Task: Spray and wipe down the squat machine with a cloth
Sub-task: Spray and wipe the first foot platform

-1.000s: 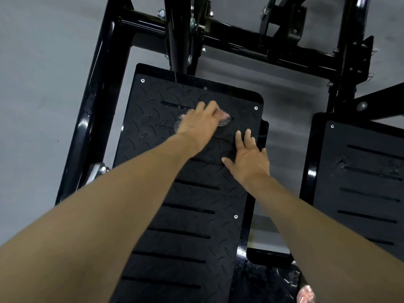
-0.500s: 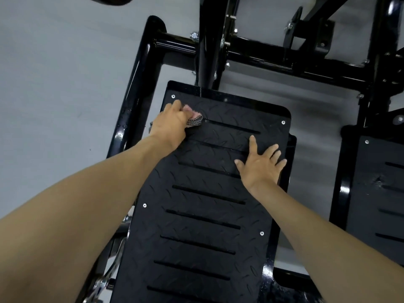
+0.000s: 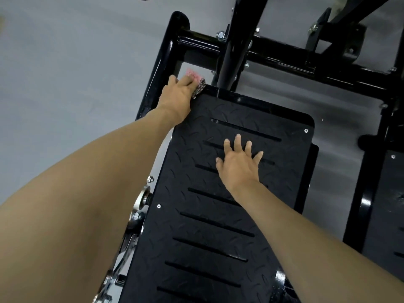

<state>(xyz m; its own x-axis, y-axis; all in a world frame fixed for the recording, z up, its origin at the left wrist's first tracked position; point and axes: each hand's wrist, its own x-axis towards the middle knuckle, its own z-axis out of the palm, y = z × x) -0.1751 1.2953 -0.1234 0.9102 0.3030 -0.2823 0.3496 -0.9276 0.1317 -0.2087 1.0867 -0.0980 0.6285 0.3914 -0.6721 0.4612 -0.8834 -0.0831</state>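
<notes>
A black diamond-pattern foot plate [image 3: 218, 215] of the squat machine fills the middle of the view, with several slots across it. My left hand [image 3: 177, 96] presses a pink and grey cloth [image 3: 197, 80] onto the plate's far left corner, fingers over the cloth. My right hand [image 3: 239, 164] lies flat on the plate's upper middle with its fingers spread. The black frame tube [image 3: 161, 62] runs just left of the cloth.
A second foot plate [image 3: 389, 215] shows at the right edge. A black upright post [image 3: 236, 40] and a crossbar [image 3: 284, 57] stand beyond the plate. Metal bolts and a pivot [image 3: 140, 206] sit at the plate's left side. Grey floor [image 3: 76, 73] surrounds the machine.
My left hand has slid the cloth from the plate's upper middle to its far left corner. My right hand stays flat on the plate. The view has shifted left.
</notes>
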